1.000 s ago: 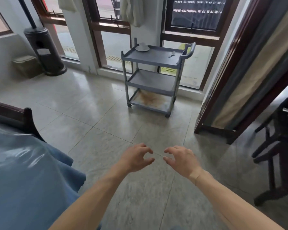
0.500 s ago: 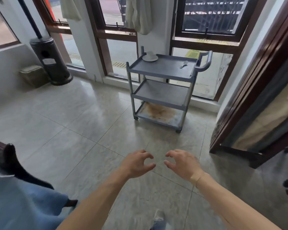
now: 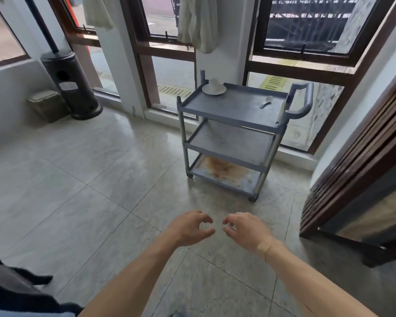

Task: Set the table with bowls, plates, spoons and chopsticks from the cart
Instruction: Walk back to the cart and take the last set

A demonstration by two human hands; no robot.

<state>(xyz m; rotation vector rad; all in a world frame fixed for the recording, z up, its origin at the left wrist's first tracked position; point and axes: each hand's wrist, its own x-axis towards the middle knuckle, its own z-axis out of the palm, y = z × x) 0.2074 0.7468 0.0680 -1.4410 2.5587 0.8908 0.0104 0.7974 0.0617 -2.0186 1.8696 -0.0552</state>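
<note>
Sitting at the far left corner of the cart's point(image 3: 232, 124) top shelf, a white bowl point(image 3: 214, 83) on a white plate point(image 3: 214, 89); nearer the right edge by the handle point(image 3: 302, 100), a white spoon point(image 3: 266, 102) lying alone. Along that right edge, perhaps a thin pair of chopsticks, too faint to tell. Middle shelf bare grey, bottom shelf stained rust-brown. No desk in view, only a dark cloth-covered edge at the lower left.

Held out low over the tiled floor point(image 3: 82, 179), well short of the cart: left hand point(image 3: 189, 227) and right hand point(image 3: 246, 229), each grip loosely curled, fingers apart, nothing in either.

Likely trouble from here:
- Lifting bowl and plate together by the plate's rim alone: bowl free to slide and tip off, glazed ware on hard tile likely to shatter.
- Reaching across to the far corner: forearm could brush the spoon off the shelf edge.
- Leaning or pushing on the shelf: wheeled cart apt to roll toward the window point(image 3: 293, 124), carrying the crockery out of reach or jolting it.
- Snatching the spoon with a flat pinch: smooth and low-lying, easy to fumble.
</note>
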